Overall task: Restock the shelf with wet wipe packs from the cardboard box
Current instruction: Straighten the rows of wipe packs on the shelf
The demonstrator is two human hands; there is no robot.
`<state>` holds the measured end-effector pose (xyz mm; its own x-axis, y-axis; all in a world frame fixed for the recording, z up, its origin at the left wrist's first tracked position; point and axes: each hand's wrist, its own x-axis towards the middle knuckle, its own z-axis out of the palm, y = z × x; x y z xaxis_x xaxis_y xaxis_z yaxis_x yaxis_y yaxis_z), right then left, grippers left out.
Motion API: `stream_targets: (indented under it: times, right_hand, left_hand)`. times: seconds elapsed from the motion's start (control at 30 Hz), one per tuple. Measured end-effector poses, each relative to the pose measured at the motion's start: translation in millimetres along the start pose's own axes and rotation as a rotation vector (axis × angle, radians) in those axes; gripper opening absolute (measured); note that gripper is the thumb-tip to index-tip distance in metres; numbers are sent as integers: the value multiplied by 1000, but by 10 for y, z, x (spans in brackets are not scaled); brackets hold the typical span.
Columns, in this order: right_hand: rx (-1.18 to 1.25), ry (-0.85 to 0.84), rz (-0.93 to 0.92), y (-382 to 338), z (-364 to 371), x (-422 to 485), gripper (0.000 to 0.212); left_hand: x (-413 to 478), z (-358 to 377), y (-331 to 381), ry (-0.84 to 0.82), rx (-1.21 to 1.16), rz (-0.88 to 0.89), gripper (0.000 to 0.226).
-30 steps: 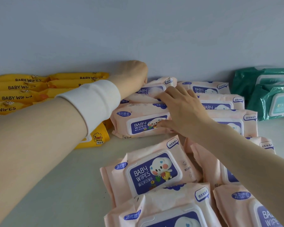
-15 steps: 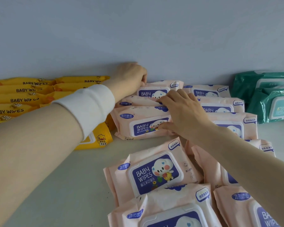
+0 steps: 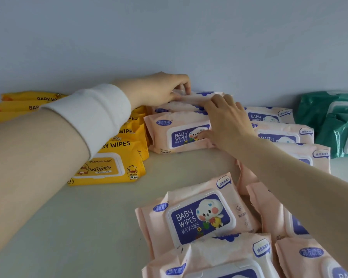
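Note:
Pink baby wipe packs lie in rows on the pale shelf [image 3: 88, 227]. My left hand [image 3: 159, 88] reaches to the back wall and pinches the rearmost pink pack [image 3: 197, 96] at its left end. My right hand [image 3: 227, 121] lies over the same row, fingertips on that rearmost pack, thumb resting on the front pack of the row [image 3: 177, 133]. Several loose pink packs [image 3: 195, 215] lie in front, near me. The cardboard box is out of view.
Yellow baby wipe packs [image 3: 109, 167] are stacked at the left, partly behind my left forearm. Green packs [image 3: 333, 125] sit at the far right. A blue-grey wall [image 3: 169, 37] closes the back of the shelf.
My left hand has shifted right along the wall and taken hold of the rearmost pink pack. My right hand has slid back onto that pack. The view has moved closer.

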<state>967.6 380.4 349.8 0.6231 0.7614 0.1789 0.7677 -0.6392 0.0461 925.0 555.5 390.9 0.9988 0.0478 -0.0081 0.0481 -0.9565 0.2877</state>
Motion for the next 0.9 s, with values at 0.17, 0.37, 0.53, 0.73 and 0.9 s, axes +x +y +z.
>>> stream_targets:
  times: [0.17,0.37,0.53,0.73,0.9]
  right_hand:
    - [82,84,15,25,89,-70,78]
    - [107,53,65,23,91,-31,106]
    - [23,41,77,-23,160,3,103]
    - [25,-74,75,-72,-97,-74,106]
    - [227,-94,-22,-49,-492,-683,87]
  left_hand:
    - [-134,65,84,-76,-11,-54,94]
    - [-338,331,-24,37,401,46,102]
    - [-313,427,-33,121,415,40,97]
    - [-410,326,257,17,329,-108,94]
    - [-886,297,487,165,-124,-110,63]
